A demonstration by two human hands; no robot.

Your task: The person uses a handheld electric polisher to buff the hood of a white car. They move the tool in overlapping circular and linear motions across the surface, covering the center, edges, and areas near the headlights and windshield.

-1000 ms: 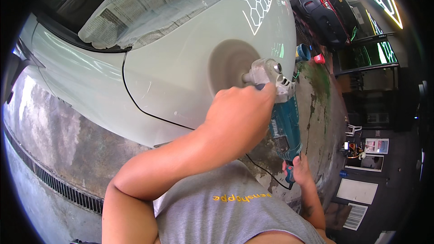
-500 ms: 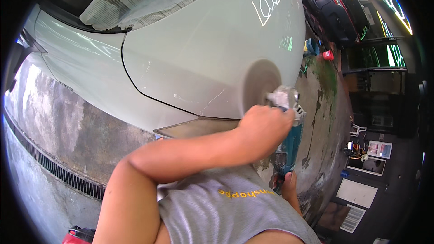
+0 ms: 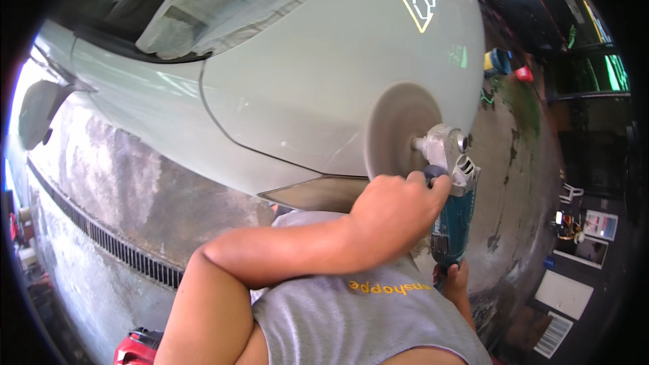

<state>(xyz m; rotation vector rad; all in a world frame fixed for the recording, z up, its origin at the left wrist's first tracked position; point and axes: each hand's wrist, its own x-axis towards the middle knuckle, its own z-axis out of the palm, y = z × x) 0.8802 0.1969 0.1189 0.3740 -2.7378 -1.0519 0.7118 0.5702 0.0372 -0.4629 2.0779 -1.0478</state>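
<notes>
A teal and silver polishing machine (image 3: 454, 213) is in both my hands. My left hand (image 3: 402, 213) is closed round the dark side handle (image 3: 435, 173) near its silver head. Further back, my right hand (image 3: 458, 276) grips the rear of the body, its fingers partly hidden. The round greyish-brown pad (image 3: 400, 136) is blurred as if spinning, with its face against the pale grey-green car panel (image 3: 291, 108). Light streaks mark the panel left of the pad. A brownish, dull headlight (image 3: 318, 191) sits just below, partly hidden by my left hand.
Paper sheeting (image 3: 236, 3) covers glass at the upper left. A side mirror (image 3: 42, 113) juts out at far left. A drain grate (image 3: 111, 233) crosses the floor. Beyond the car stand a blue bucket (image 3: 498, 62), a red container (image 3: 524, 73) and a dark car (image 3: 524, 7).
The view has shifted, so the car and surroundings appear further right. Both hands keep hold of the polishing machine, and its pad stays blurred on the panel.
</notes>
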